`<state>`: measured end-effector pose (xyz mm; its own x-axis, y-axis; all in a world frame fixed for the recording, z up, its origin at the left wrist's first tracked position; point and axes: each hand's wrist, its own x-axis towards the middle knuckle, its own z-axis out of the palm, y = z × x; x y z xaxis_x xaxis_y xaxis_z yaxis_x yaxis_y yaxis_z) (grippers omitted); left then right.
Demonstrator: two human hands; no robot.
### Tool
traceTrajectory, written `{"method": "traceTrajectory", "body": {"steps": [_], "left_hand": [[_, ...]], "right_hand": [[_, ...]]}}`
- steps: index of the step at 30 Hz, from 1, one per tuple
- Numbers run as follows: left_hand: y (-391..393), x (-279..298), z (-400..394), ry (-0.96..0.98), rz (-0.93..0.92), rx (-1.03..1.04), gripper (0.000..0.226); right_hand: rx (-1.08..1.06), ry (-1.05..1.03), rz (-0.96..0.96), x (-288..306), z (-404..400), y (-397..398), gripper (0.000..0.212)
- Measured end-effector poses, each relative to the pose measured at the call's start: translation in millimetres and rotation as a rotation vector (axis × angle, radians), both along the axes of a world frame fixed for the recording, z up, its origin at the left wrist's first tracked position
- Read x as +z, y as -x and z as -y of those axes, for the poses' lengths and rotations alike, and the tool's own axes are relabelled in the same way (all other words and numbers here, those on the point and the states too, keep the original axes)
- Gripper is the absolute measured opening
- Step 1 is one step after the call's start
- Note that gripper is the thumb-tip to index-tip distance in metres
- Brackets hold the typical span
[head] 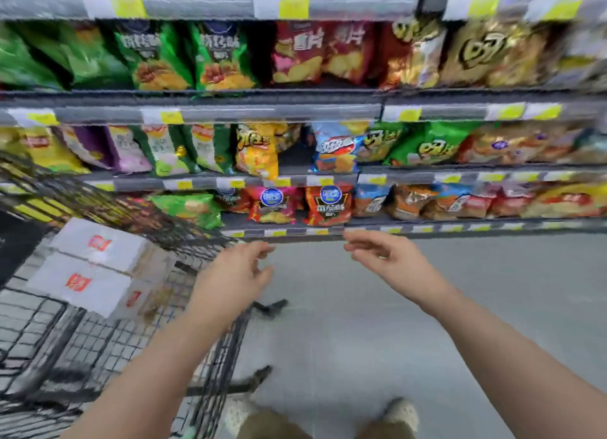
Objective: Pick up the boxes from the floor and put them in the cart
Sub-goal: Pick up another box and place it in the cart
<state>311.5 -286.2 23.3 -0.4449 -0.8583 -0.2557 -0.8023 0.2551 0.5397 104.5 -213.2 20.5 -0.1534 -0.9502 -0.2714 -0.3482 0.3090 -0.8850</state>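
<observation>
You're holding both hands out empty, left hand (235, 274) and right hand (391, 258) with fingers loose, gripping nothing. Two white boxes (88, 267) are already sitting in the cart (210, 350) on your left, one just beside the other. No box is showing on the floor (394, 323) here, so you're likely needing to look around. You're working with open floor ahead; mind the cart's rim by your left forearm and the shelf edge (295, 231).
</observation>
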Motion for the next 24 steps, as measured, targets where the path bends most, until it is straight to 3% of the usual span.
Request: {"method": "traceTrajectory", "body": {"steps": [10, 19, 24], "left_hand": [[249.2, 36.2, -112.1, 0.13, -0.026, -0.299, 0.036], [412.8, 56.4, -150.6, 0.238, -0.061, -0.558, 0.038], [509.0, 48.6, -165.4, 0.166, -0.102, -0.704, 0.037]], "right_hand": [[-0.131, -0.022, -0.444, 19.5, -175.5, 240.0, 0.033], [-0.353, 0.043, -0.556, 41.6, -258.6, 357.7, 0.034], [-0.534, 0.015, -0.545, 40.0, -299.3, 423.4, 0.031]]}}
